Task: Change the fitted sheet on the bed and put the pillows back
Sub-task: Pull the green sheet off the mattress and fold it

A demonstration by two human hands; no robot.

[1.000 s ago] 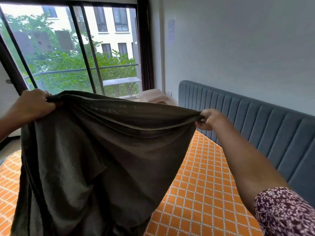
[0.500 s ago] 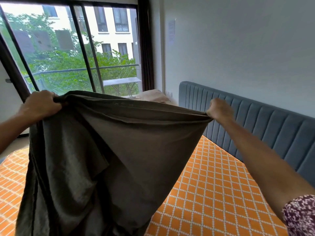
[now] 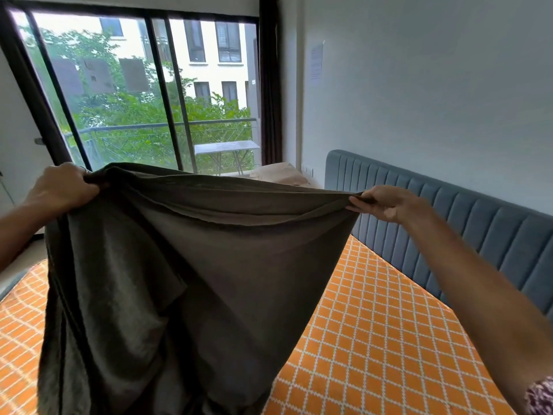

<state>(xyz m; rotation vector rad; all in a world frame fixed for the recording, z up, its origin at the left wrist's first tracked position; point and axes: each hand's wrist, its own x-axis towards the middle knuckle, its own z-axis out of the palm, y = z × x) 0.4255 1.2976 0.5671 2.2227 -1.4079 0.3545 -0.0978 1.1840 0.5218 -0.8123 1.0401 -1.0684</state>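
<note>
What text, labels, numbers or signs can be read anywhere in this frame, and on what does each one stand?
Nothing in this frame can be quoted.
Paper notice on the white wall beside the window: printed lines show, but too small and blurred to read.
Small plate on the building outside: too small to read.
Dark sheet, orange patterned mattress cover and blue headboard: no lettering visible.

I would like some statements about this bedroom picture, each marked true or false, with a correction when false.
1. Both hands hold the dark grey sheet up by its top edge. True.
2. The mattress is plain white. False: it is orange with a white lattice pattern.
3. The headboard is blue-grey and ribbed. True.
4. The right hand is empty. False: it pinches a corner of the sheet.
5. The left hand grips the sheet. True.
</note>
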